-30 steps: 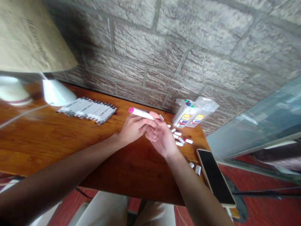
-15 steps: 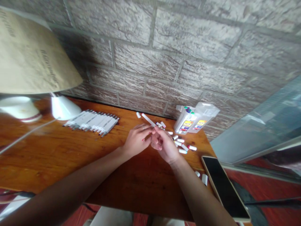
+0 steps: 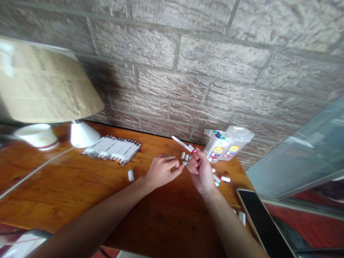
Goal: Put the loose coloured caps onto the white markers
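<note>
My right hand (image 3: pixel 200 168) pinches a white marker (image 3: pixel 182 143) by its lower end, so the pen slants up and to the left above the table. My left hand (image 3: pixel 162 168) rests on the wooden table (image 3: pixel 67 186) just left of it, fingers curled, fingertips close to my right hand, with nothing visible in it. Several loose white caps (image 3: pixel 185 156) lie on the wood right behind both hands. One more cap (image 3: pixel 130 175) lies alone to the left of my left hand.
A row of several white markers (image 3: pixel 113 147) lies at the back left, beside a lamp base (image 3: pixel 83 134) under a tan shade (image 3: pixel 45 89). A clear marker case (image 3: pixel 228 145) stands against the brick wall. A dark phone (image 3: pixel 264 224) lies at the table's right edge.
The pink cap has gone from the marker's end. My right hand now holds the marker alone and my left hand has let go. A cap now lies to the left.
</note>
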### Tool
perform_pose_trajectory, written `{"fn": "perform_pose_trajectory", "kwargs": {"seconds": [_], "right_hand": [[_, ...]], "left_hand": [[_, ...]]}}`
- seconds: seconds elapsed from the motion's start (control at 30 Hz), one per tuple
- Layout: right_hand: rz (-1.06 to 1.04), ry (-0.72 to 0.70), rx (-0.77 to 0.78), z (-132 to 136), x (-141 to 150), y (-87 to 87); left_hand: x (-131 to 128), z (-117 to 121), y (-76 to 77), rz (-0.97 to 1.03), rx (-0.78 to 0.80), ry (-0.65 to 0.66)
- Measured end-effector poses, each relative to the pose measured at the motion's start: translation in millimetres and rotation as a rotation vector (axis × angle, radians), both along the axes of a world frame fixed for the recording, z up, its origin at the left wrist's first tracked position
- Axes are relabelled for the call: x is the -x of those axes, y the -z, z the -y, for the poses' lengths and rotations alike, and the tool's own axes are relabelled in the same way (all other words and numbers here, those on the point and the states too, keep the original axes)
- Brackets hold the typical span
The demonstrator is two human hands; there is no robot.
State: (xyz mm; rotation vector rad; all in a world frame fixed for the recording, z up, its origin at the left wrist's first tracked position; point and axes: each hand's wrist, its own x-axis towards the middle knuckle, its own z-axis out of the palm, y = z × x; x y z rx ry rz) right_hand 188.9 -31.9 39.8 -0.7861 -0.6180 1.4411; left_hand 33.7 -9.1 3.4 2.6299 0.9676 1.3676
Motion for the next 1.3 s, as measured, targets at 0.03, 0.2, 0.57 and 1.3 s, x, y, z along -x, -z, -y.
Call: {"fn": "perform_pose_trajectory", "kwargs": {"seconds": [0.03, 0.2, 0.57, 1.3], "right_hand": [[0.004, 0.016, -0.003, -0.9, -1.0, -0.4], [0.066, 0.11, 0.029, -2.4, 0.3, 3.7], [1.381, 0.32, -0.154, -51.7, -19.4, 13.9], [1.98, -0.303, -0.164, -91.5, -40.4, 26.0]], "left_hand": [[-0.2, -0.4, 0.9, -0.003, -0.013, -0.004], [0.5, -2.8, 3.1, -0.002, 0.0, 0.011], [-2.7, 5.4, -3.1, 0.061, -0.065, 0.07], [-2.7, 2.4, 1.9, 0.084, -0.135, 0.085]]}}
